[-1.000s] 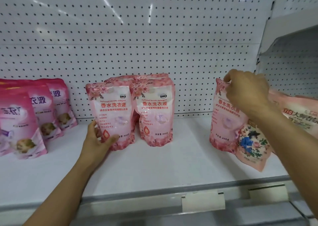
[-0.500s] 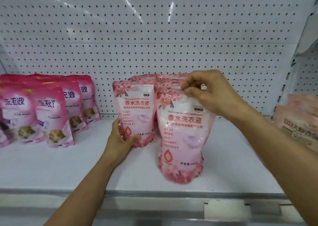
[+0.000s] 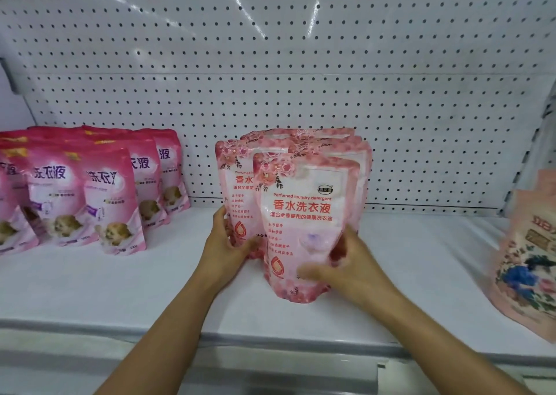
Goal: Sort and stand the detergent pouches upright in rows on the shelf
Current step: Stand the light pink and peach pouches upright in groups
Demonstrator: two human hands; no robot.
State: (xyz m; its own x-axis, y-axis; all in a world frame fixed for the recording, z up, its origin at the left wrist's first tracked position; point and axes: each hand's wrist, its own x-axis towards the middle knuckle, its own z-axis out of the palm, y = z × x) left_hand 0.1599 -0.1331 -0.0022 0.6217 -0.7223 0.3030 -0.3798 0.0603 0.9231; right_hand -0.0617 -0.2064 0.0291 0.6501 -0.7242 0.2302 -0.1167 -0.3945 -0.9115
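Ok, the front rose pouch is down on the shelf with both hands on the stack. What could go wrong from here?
1. The front pouch stands near the shelf edge; if the right hand lets go too soon, it may tip forward.
2. The left hand grips the pouch behind; pulling away could drag that row askew.
3. The floral pouch at right leans and might slide off.
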